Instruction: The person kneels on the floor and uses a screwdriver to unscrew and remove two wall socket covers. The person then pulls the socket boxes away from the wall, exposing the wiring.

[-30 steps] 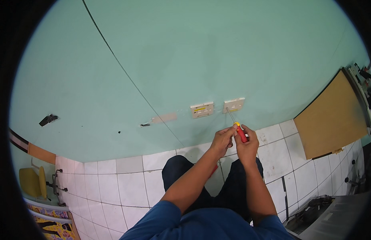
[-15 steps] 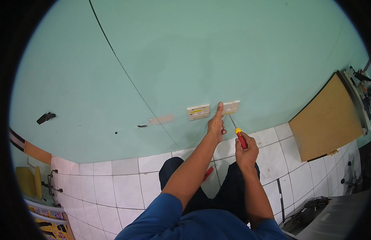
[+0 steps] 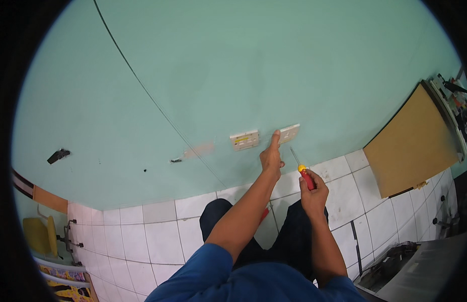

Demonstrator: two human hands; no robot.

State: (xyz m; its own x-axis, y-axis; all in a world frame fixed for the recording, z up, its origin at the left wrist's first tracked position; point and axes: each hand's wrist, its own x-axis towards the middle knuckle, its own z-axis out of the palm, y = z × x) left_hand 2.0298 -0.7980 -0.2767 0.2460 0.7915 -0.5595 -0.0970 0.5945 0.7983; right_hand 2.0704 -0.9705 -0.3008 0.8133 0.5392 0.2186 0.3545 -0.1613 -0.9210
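Observation:
My left hand (image 3: 271, 160) grips the left edge of a white wall socket plate (image 3: 290, 133), its thumb lying along the edge. The plate sits at a slant against the green wall, and my hand covers part of it. In my right hand (image 3: 314, 195) is a screwdriver (image 3: 306, 177) with a red and yellow handle. Its thin shaft points up toward the plate, the tip just below the lower edge and apart from it. Left of my left hand, a second white socket plate (image 3: 244, 140) with a yellow strip is on the wall.
A dark cable (image 3: 124, 56) runs down the wall. Farther left a black fitting (image 3: 58, 155) juts out. At the right stands a brown panel (image 3: 413, 146). Between my legs a red object (image 3: 264, 215) shows partly above the white floor tiles (image 3: 160, 236). A yellow chair (image 3: 38, 235) is far left.
The screwdriver tip has come away from the plate, downward and slightly right. The plate under my left hand now slants more, its right end higher. The view has shifted a little.

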